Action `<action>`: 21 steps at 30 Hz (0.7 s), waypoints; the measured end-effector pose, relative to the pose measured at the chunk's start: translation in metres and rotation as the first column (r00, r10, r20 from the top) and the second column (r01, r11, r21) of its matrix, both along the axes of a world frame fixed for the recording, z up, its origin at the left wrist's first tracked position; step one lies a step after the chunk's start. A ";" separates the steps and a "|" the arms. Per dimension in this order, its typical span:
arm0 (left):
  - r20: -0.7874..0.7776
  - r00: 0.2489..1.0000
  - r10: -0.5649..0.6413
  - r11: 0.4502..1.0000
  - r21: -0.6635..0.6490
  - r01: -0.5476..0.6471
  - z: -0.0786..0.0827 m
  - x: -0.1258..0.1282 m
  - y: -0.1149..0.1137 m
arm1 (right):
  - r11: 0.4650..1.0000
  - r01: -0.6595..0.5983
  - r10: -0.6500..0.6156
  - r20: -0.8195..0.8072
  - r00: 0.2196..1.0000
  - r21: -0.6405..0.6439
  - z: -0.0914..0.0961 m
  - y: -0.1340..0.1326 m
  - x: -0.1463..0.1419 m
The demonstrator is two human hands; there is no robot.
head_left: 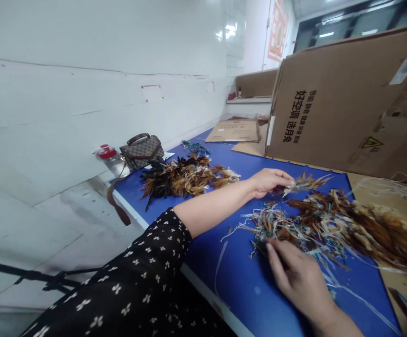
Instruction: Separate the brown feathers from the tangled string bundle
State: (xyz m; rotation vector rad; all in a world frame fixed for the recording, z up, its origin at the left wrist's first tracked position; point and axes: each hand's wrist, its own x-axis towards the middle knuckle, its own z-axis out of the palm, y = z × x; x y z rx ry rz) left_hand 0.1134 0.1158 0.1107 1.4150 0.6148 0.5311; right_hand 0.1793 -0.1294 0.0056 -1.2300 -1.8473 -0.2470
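Observation:
From the left, my left arm in a black patterned sleeve stretches across the blue table top (pixel 249 281). The fingers of my left hand (pixel 268 181) are closed on a small bunch of brown and grey feathers (pixel 305 183), whose tips point right. Nearer to me, my right hand (pixel 300 276) is at the front edge of a tangled heap of white and teal strings (pixel 270 222). Its thumb and fingers are drawn together there, but what they pinch is hidden. Brown feathers (pixel 375 229) lie in a long pile to the right of the strings.
Black and brown feather bunches (pixel 182 175) lie left of my forearm. Behind them are a checked handbag (pixel 142 152), a clear bottle with a red lid (pixel 108 157) and teal cords (pixel 194 147). A large cardboard box (pixel 344 103) stands at the right; flat cardboard (pixel 235 130) lies farther back.

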 end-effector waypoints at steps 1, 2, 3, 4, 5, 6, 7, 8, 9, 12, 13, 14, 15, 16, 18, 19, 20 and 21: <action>0.035 0.999 -0.018 0.998 -0.051 0.020 -0.001 -0.011 -0.007 | 0.994 0.094 -0.090 -0.056 0.994 0.063 0.001 0.001 0.005; 0.052 0.998 -0.044 0.996 -0.079 0.048 -0.002 -0.023 -0.014 | 0.971 0.204 -0.192 -0.107 0.976 0.123 0.004 0.002 0.009; 0.060 0.995 -0.079 0.993 -0.085 0.084 -0.005 -0.034 -0.022 | 0.936 0.308 -0.286 -0.146 0.947 0.169 0.008 0.002 0.013; 0.064 0.991 -0.117 0.989 -0.087 0.123 -0.008 -0.045 -0.031 | 0.901 0.387 -0.358 -0.167 0.918 0.195 0.012 0.003 0.016; 0.052 0.987 -0.155 0.983 -0.093 0.159 -0.010 -0.055 -0.039 | 0.882 0.428 -0.398 -0.174 0.901 0.199 0.016 0.004 0.019; 0.030 0.980 -0.195 0.975 -0.104 0.197 -0.013 -0.065 -0.047 | 0.885 0.428 -0.400 -0.171 0.900 0.182 0.020 0.004 0.019; 0.006 0.972 -0.236 0.965 -0.118 0.235 -0.015 -0.074 -0.055 | 0.907 0.398 -0.372 -0.177 0.911 0.140 0.023 0.006 0.019; -0.013 0.962 -0.272 0.954 -0.136 0.267 -0.017 -0.082 -0.061 | 0.933 0.351 -0.330 -0.196 0.923 0.078 0.025 0.007 0.017; -0.019 0.954 -0.301 0.943 -0.155 0.294 -0.018 -0.089 -0.067 | 0.953 0.302 -0.293 -0.224 0.930 0.009 0.026 0.008 0.015; 0.022 0.964 -0.263 0.937 -0.232 0.261 -0.020 -0.105 -0.079 | 0.956 0.248 -0.285 -0.306 0.908 -0.155 0.024 0.010 0.005; 0.043 0.977 -0.208 0.944 -0.251 0.212 -0.021 -0.109 -0.081 | 0.947 0.258 -0.308 -0.320 0.896 -0.191 0.024 0.009 0.003; 0.069 0.987 -0.142 0.953 -0.261 0.155 -0.022 -0.111 -0.083 | 0.938 0.268 -0.331 -0.330 0.884 -0.222 0.025 0.008 0.000; 0.097 0.992 -0.078 0.960 -0.260 0.101 -0.024 -0.113 -0.085 | 0.928 0.272 -0.349 -0.344 0.872 -0.254 0.027 0.008 -0.002; 0.128 0.991 -0.029 0.967 -0.249 0.061 -0.026 -0.115 -0.087 | 0.920 0.267 -0.360 -0.355 0.862 -0.285 0.030 0.007 -0.003; 0.178 0.984 0.005 0.974 -0.222 0.035 -0.030 -0.114 -0.090 | 0.910 0.242 -0.363 -0.367 0.857 -0.336 0.040 0.007 -0.007; 0.193 0.981 0.000 0.977 -0.209 0.041 -0.031 -0.113 -0.092 | 0.908 0.216 -0.351 -0.368 0.861 -0.360 0.046 0.007 -0.009; 0.201 0.980 -0.011 0.978 -0.201 0.052 -0.032 -0.112 -0.093 | 0.904 0.179 -0.331 -0.372 0.867 -0.389 0.053 0.007 -0.011; 0.205 0.979 -0.017 0.978 -0.199 0.058 -0.033 -0.111 -0.094 | 0.897 0.136 -0.311 -0.381 0.871 -0.422 0.059 0.008 -0.012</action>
